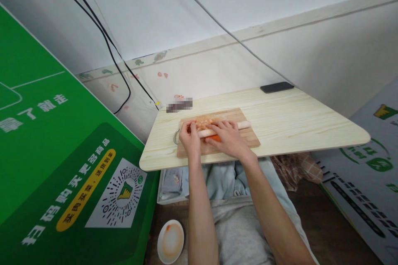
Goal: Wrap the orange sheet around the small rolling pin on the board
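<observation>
A wooden cutting board (245,134) lies near the front edge of the table, with a metal ring handle at its left side. Across it runs a pale round rod that looks like a rolling pin (244,125). My left hand (189,136) curls its fingers around the left end of the rod. My right hand (228,136) lies over the rod, fingers across the top and thumb on the near side. An orange piece (214,137) shows under the rod beside my right thumb. Small orange bits (203,122) are scattered beyond the rod; their kind is unclear.
A black phone (276,87) lies at the back of the light wooden table (311,120). A blurred-out item (179,105) sits at the back left. Below stand a white bowl (171,242) with orange residue and a white bin (172,184). Green panel (37,132) at left; cables hang against the wall.
</observation>
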### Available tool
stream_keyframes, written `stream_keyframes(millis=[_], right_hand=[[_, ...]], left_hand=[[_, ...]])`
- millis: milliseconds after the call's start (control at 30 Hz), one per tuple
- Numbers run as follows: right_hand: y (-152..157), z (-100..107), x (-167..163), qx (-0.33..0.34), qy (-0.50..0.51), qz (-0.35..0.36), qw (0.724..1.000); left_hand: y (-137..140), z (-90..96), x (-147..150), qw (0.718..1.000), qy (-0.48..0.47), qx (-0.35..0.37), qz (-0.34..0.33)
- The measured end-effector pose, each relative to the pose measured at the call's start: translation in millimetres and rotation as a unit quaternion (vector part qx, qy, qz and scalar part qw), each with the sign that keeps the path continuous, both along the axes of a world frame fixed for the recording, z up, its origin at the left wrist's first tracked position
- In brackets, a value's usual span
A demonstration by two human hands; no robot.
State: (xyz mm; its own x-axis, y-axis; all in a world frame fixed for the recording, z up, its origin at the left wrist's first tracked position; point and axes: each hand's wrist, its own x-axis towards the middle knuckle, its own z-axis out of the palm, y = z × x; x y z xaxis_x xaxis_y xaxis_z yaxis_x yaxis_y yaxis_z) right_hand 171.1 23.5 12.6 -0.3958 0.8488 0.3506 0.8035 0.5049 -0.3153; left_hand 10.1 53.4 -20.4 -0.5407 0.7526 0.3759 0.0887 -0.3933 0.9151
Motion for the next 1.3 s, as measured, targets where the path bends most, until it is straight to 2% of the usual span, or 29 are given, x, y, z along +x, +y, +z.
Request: stream_keyframes(millis=[733, 1300], right_hand=[[-1.6, 4.8, -2.2, -0.012, 0.002, -0.009, 1.000], [0.5, -0.4, -0.8, 0.004, 0.007, -0.004, 1.000]], left_hand=[[-1.1, 2.0, 1.0, 1.000, -0.005, -0.004, 0.002], [-2.8, 4.4, 1.9, 1.000, 0.007, -0.007, 0.011]])
